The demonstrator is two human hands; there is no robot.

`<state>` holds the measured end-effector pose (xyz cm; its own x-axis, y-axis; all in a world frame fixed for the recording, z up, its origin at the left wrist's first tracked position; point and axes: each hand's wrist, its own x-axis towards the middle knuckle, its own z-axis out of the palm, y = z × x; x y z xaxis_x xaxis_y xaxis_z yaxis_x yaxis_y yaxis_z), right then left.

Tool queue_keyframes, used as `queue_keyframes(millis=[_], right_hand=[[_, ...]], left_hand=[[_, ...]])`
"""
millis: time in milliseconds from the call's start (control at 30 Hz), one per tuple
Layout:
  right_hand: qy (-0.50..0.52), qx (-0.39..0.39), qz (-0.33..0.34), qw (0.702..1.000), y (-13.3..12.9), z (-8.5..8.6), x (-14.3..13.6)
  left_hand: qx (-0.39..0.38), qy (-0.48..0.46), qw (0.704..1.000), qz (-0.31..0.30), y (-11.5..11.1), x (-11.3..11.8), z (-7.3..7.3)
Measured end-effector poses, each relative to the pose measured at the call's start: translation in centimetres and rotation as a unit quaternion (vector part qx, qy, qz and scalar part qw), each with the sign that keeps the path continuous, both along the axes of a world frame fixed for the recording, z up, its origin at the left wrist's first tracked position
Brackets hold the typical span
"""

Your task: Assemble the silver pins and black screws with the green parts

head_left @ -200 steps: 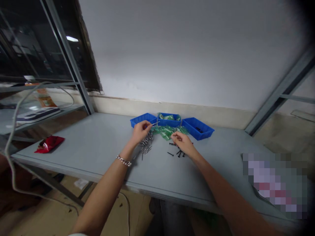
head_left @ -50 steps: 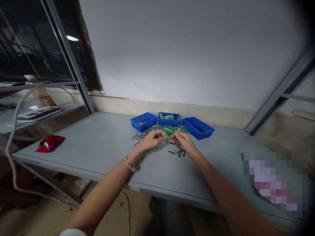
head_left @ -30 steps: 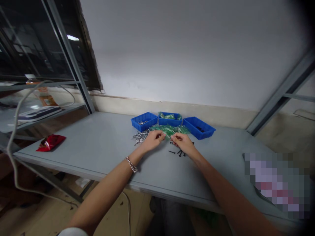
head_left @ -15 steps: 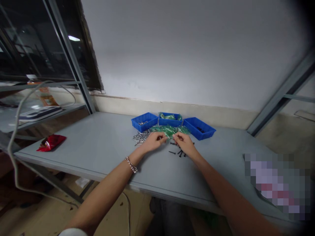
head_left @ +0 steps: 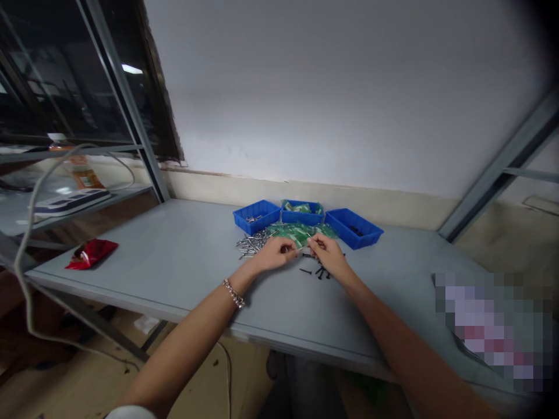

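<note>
My left hand (head_left: pixel 275 252) is closed in a pinch at the middle of the table, holding a small plastic bag (head_left: pixel 302 248) whose pale edge shows between the hands. Close by on the right, my right hand (head_left: pixel 326 251) has its fingers pinched together; a small light tip shows at them, too small to name. Just behind the hands lies a heap of green plastic bags (head_left: pixel 293 233). Silver screws (head_left: pixel 250 244) are piled left of my left hand. Several black screws (head_left: pixel 321 271) lie under and beside my right hand.
Along the back stand a blue bin (head_left: pixel 257 216) with silver pieces, a blue bin (head_left: pixel 302 217) with green bags and a blue bin (head_left: pixel 354 228) with dark pieces. A red packet (head_left: pixel 91 254) lies far left. A pale cable (head_left: pixel 29 262) hangs beside the shelf.
The pale edge of the bag between my hands shows more clearly now, and my fingers have shifted slightly. The bins and piles look the same.
</note>
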<state>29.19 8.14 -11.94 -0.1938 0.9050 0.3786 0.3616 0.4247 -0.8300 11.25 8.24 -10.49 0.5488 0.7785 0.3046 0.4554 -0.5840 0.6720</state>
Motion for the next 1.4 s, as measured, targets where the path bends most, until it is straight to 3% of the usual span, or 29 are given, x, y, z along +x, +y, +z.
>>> queue_keyframes(millis=[200,400,500,567,633,733,833,1167,1400], right_hand=[[-0.015,-0.019,0.022,0.999,-0.2,0.0,-0.1],[-0.003,0.003,0.015,1.000,0.0,0.0,-0.1],[0.015,-0.002,0.014,1.000,0.1,-0.1,-0.1],[0.026,-0.009,0.009,1.000,0.2,-0.2,0.0],[0.029,-0.013,0.006,0.999,0.2,-0.3,0.0],[0.019,-0.013,0.007,1.000,0.2,-0.3,0.0],[0.007,-0.010,0.008,1.000,0.1,-0.2,0.0],[0.006,-0.010,0.021,1.000,0.3,-0.5,-0.1],[0.010,-0.018,0.027,0.999,0.2,-0.4,-0.2]], left_hand=[[0.025,-0.041,0.997,0.058,-0.1,-0.2,0.5],[0.032,0.011,0.999,0.013,-0.2,0.1,0.0],[0.046,-0.007,0.998,0.032,0.2,-0.4,0.3],[0.071,-0.038,0.993,0.089,0.6,-1.3,0.8],[0.106,-0.060,0.973,0.195,1.2,-2.7,1.3],[0.152,-0.034,0.911,0.381,2.1,-5.3,1.8],[0.144,0.015,0.872,0.467,2.7,-7.1,1.6],[0.086,0.074,0.876,0.468,4.1,-7.3,-0.1],[0.074,0.071,0.886,0.453,4.0,-7.2,0.1]])
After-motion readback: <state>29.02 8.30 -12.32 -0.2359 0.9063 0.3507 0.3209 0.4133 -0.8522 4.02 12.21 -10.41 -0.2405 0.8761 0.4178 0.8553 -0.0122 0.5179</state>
